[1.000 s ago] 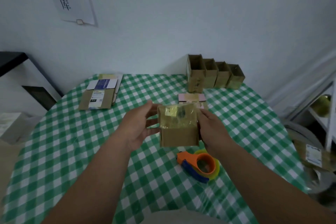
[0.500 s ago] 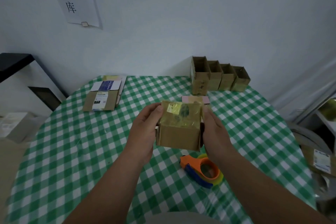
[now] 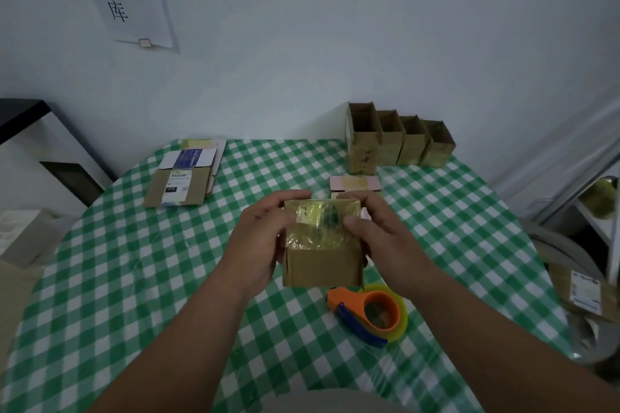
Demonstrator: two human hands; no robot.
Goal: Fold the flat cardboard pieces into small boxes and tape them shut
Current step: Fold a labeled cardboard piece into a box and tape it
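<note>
A small brown cardboard box (image 3: 322, 265) with yellowish tape over its top is held above the table between both hands. My left hand (image 3: 260, 246) grips its left side, with the fingers over the top edge and the thumb on the taped face. My right hand (image 3: 382, 238) grips its right side, thumb pressed on the tape. An orange and blue tape dispenser (image 3: 370, 312) with a yellow roll lies on the table just below the box. Flat cardboard pieces (image 3: 183, 179) lie at the far left.
Several open folded boxes (image 3: 399, 141) stand in a row at the table's back right, against the wall. A pink-edged flat piece (image 3: 355, 183) lies behind the held box. The green checked tablecloth (image 3: 134, 278) covers a round table. Shelving and clutter stand at the right.
Both hands have closed in over the box's taped top, with the thumbs now on the tape. The box sits a little higher and closer in view.
</note>
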